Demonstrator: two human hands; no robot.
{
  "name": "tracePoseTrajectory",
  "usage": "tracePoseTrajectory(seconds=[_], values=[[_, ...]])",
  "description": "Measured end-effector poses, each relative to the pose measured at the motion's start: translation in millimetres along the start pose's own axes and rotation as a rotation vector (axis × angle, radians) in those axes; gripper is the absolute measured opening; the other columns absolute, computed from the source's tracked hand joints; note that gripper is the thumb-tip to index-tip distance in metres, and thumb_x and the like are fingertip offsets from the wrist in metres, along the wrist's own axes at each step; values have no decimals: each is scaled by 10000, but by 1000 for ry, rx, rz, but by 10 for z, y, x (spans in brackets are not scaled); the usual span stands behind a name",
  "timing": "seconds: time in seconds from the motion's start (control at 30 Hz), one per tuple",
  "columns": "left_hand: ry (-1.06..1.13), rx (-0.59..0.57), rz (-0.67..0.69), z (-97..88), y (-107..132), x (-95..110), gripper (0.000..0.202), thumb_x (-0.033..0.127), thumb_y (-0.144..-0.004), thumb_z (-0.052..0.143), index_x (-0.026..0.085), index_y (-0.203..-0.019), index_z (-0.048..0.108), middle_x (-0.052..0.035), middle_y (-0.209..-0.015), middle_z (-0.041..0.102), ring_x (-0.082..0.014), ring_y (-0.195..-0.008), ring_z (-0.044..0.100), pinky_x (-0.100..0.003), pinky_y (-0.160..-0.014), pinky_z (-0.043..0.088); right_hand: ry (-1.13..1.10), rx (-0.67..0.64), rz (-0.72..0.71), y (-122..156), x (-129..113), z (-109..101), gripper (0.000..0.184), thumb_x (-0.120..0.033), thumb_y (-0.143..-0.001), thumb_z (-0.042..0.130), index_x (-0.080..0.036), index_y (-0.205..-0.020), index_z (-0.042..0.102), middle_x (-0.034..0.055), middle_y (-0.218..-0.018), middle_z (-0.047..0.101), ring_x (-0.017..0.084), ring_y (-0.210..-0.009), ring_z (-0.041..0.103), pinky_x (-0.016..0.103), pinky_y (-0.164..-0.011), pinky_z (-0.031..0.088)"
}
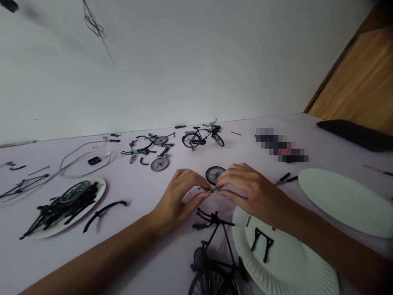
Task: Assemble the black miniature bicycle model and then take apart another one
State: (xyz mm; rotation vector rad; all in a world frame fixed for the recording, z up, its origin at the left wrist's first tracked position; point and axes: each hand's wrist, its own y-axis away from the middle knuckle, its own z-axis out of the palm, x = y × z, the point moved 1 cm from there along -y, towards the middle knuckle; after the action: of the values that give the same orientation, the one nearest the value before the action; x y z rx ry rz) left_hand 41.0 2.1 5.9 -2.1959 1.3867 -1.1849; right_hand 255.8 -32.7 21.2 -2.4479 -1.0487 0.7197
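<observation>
Between the fingertips of both hands is a small grey part [211, 189], pinched at its two ends; its exact kind is too small to make out. My left hand [181, 196] grips the left end, and my right hand [250, 186] the right end. Just behind the fingers lies a loose spoked toy wheel [214, 174], partly covered by my right hand. Below the hands a partly built black model bicycle [215, 250] has its rear wheel toward me and handlebars away. A whole model bicycle [201, 137] stands upright farther back.
A fluted paper plate [254, 274] at right holds a black bracket [262, 241]. Another white plate [344, 205] lies beyond it. At left, a plate [102, 188] is heaped with black parts, near a curved mudguard [104, 213]. Green bicycle parts [150, 149] and a cable [63, 162] lie toward the wall.
</observation>
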Motion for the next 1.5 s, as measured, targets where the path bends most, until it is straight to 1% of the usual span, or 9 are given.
tracePoseTrajectory(seconds=[0.27,0.43,0.83,0.9,0.97,1.13,1.3,1.37,1.5], values=[[10,-44,-15,-30,-13,32,178,107,-960,532,171,-1098,626,-49,-972,672,-170,-914,592,-356,-873,390,-58,31,81,10,26,-77,11,-182,-937,624,-172,-936,630,16,-937,701,156,-904,612,342,-901,416],[-18,-60,-68,-10,-19,11,112,164,-955,568,190,-1044,630,-32,-950,700,-171,-877,603,-361,-887,380,-148,59,216,12,-10,-76,53,-175,-929,622,-211,-965,638,-17,-931,683,139,-898,596,294,-856,431],[17,-89,-140,3,-40,12,38,213,-919,615,194,-951,623,-32,-932,703,-182,-868,608,-373,-890,383,-573,139,488,-41,-127,15,51,-258,-894,644,-221,-918,669,1,-905,694,166,-893,640,305,-837,496],[66,-78,-177,-12,-40,10,70,215,-948,568,191,-938,633,-37,-919,701,-181,-869,606,-367,-878,395,-641,134,522,-52,-137,31,144,-247,-835,713,-226,-968,663,-5,-913,692,165,-902,640,308,-849,499],[115,-67,-204,-22,-33,11,105,220,-965,540,189,-933,635,-41,-916,696,-179,-876,601,-358,-866,410,-683,123,538,-62,-146,46,240,-232,-794,753,-234,-1014,659,-13,-924,687,161,-907,634,307,-859,497],[138,-91,-145,1,-12,26,89,217,-957,551,183,-904,614,-30,-872,672,-176,-854,582,-367,-880,403,-676,94,468,-77,-165,78,65,-245,-862,685,-228,-924,695,-12,-882,658,156,-876,607,305,-835,479],[98,-106,-148,-97,-7,60,138,207,-989,472,194,-1024,605,-55,-976,664,-194,-949,579,-378,-910,395,-625,87,473,-55,-131,-12,110,-286,-871,683,-238,-969,700,17,-986,710,190,-961,639,346,-901,483],[70,-152,-120,-198,9,89,146,193,-984,474,194,-1070,591,-66,-1032,654,-199,-990,575,-384,-929,385,-585,95,491,-30,-88,-101,132,-324,-868,687,-244,-970,710,28,-1022,729,205,-986,655,355,-912,492],[36,-379,-47,-332,93,138,174,204,-939,588,179,-1110,597,-96,-1111,641,-216,-1041,566,-376,-941,402,-434,40,489,28,13,-251,136,-362,-871,678,-253,-945,711,25,-950,736,203,-916,672,339,-835,521]])
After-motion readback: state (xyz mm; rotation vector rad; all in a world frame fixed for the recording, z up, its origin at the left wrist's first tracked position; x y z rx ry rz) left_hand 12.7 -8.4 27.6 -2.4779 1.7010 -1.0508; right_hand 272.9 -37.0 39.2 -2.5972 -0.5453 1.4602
